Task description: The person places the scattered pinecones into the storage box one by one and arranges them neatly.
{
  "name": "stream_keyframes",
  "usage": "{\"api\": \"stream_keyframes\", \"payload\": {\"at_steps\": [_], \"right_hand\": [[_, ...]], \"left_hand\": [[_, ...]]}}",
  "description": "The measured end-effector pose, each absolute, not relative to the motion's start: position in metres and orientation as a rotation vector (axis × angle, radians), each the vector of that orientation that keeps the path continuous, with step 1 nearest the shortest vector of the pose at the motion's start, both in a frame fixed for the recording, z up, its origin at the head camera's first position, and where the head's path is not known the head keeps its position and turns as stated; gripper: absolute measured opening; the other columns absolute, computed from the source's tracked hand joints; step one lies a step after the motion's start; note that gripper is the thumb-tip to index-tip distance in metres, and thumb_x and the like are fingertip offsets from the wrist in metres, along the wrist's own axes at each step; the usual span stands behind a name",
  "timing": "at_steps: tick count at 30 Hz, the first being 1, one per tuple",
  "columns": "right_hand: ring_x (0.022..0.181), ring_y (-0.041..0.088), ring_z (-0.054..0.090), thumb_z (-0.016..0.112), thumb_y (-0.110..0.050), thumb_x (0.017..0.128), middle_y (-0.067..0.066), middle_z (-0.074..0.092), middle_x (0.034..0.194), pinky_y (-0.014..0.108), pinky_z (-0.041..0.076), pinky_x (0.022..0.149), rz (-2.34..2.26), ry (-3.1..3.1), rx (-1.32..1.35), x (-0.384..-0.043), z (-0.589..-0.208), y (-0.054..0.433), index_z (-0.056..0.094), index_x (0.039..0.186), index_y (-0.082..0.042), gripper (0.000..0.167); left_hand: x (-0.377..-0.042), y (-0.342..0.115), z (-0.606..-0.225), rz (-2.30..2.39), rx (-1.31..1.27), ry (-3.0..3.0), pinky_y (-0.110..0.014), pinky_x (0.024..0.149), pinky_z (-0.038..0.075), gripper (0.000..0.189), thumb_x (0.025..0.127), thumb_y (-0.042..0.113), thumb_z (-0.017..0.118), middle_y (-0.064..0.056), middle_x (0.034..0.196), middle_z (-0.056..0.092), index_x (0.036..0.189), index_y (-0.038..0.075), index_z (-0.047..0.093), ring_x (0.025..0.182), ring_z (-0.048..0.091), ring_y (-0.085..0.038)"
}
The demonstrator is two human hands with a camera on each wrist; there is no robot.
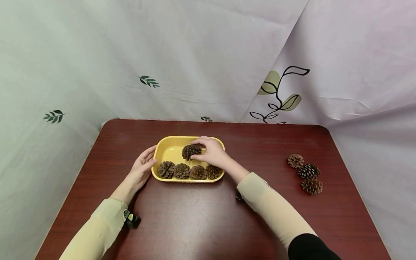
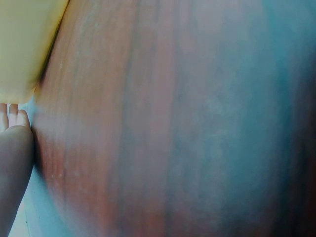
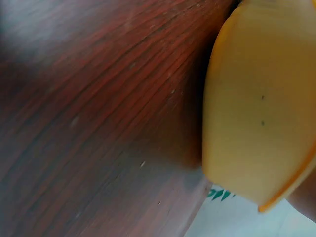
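A yellow tray (image 1: 173, 141) with raised walls sits on the table, several pine cones (image 1: 182, 171) lined up along its near side. Over the inside of the tray, my right hand (image 1: 212, 153) pinches another pine cone (image 1: 191, 152) between thumb and fingers. My left hand (image 1: 139, 169) holds the tray's left end, the thumb by the rim and the fingers along the outer wall. The left wrist view catches part of that left hand (image 2: 15, 148) below the tray's wall (image 2: 27, 44). In the right wrist view, the tray's outer wall (image 3: 256, 108) hides the held cone.
Three loose pine cones (image 1: 308, 171) lie in a cluster on the right of the dark red-brown table (image 1: 195, 216). A pale cloth (image 1: 201, 54) with leaf prints hangs behind the table's far edge and at its sides.
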State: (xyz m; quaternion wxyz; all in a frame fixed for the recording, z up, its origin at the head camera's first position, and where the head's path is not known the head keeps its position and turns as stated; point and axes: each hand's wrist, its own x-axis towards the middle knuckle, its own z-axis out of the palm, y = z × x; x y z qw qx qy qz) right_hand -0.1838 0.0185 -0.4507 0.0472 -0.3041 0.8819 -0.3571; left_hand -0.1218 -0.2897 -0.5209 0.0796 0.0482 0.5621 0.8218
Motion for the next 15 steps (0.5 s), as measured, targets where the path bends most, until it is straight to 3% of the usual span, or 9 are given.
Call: {"api": "stream_keyframes", "payload": {"at_steps": [15], "right_hand": [[0.14,0.027,0.059,0.087,-0.026,0.09,0.008,0.07,0.141,0.042,0.043,0.124,-1.064,2.638,-0.891,-0.182,-0.456,-0.018,0.07,0.137,-0.01,0.053]], "left_hand": [[-0.123,-0.288,-0.521,2.477,0.132,1.664,-0.019,0.1,0.056,0.054,0.103,-0.014,0.046,0.012,0.137,0.07,0.139,0.025,0.062,0.122,0.066,-0.003]]}}
